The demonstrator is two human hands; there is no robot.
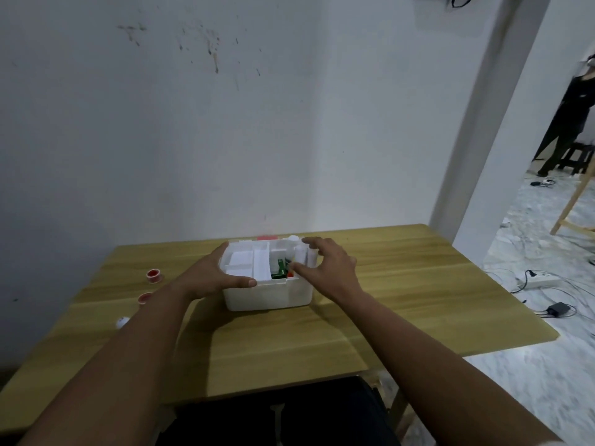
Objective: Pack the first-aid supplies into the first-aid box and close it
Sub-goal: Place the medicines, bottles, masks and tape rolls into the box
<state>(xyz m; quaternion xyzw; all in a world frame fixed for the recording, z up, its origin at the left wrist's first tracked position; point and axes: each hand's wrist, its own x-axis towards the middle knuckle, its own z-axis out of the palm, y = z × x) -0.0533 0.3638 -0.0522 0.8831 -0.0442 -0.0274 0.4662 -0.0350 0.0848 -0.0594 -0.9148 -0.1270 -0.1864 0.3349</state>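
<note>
Two hands are working at the box [269,292], a white, smooth plastic tub with rounded corners sitting mid-table, toward the far edge. Its lid is not on, and white dividers, a green pack [279,271] and a white bottle [301,251] are showing inside. The left hand [212,275] is bracing the near-left rim, thumb laid along it; the right hand [328,268] is spreading wide over the bottle, gripping nothing clearly. Two red tape rolls [151,274] and a white ball [122,321] are lying unpacked near the table's [418,300] left edge. The upright bottle is probably standing too tall, so it could block the lid.
</note>
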